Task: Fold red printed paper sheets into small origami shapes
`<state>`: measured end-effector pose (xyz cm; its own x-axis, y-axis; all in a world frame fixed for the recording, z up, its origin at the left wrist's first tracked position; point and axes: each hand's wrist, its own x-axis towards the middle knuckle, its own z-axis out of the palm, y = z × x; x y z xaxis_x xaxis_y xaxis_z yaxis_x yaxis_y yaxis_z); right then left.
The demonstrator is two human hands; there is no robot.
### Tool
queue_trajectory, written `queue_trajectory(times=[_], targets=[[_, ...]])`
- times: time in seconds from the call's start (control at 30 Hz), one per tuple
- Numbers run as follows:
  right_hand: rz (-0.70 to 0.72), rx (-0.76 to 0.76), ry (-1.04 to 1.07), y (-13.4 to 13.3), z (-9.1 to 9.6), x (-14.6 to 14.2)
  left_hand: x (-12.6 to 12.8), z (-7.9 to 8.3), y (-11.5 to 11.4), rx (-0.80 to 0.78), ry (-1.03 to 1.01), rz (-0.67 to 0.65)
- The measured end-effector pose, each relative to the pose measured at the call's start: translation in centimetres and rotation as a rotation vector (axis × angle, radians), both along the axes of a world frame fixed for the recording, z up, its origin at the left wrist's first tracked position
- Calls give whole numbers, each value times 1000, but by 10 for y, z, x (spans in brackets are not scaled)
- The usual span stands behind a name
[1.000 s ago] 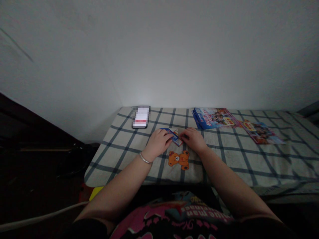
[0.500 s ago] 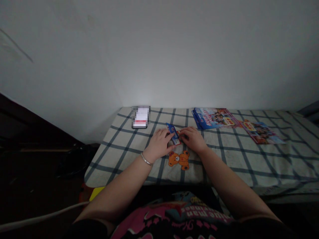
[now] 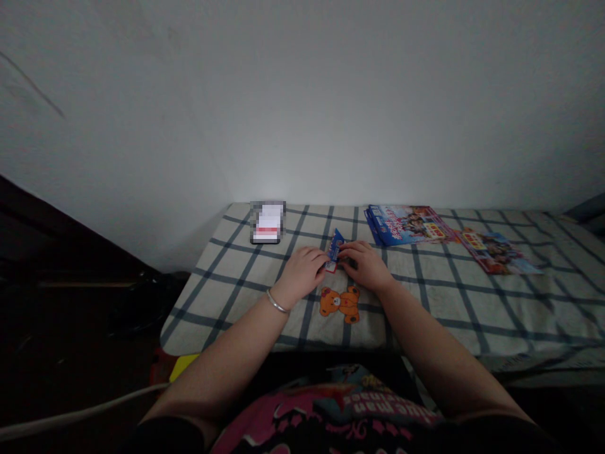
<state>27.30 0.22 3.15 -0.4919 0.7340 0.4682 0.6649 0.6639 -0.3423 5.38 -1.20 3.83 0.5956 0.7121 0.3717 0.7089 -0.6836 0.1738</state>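
Between my hands is a small folded piece of printed paper (image 3: 335, 247), mostly blue with a red-and-white lower edge and a pointed top. My left hand (image 3: 305, 268) grips its left side with bent fingers, and a silver bangle circles that wrist. On the other side, my right hand (image 3: 363, 261) pinches the paper's right edge. Both hands rest low over a checked tablecloth (image 3: 227, 271), just above a printed orange bear (image 3: 340, 304). The fingers partly cover the paper, so its full shape is hidden.
A phone (image 3: 268, 222) with a lit, blurred screen lies at the back left of the table. Toward the back right is a stack of colourful printed leaflets (image 3: 406, 224), with another leaflet (image 3: 496, 249) beside it. A pale wall (image 3: 302, 107) rises behind the table.
The folded paper has turned from leaning left to leaning right and now looks narrower. My left fingers have drawn in to its left side; my right hand has hardly moved.
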Motion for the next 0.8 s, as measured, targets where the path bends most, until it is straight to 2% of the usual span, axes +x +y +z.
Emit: queue_trajectory(times=[0.37, 0.67, 0.8], targets=[[62, -21, -19, 1, -2, 1, -3, -1, 4, -22, -17, -33], [56, -36, -109, -2, 1, -4, -3, 6, -4, 53, 35, 87], [65, -1, -178, -4, 4, -6, -5, 5, -3, 40, 13, 84]])
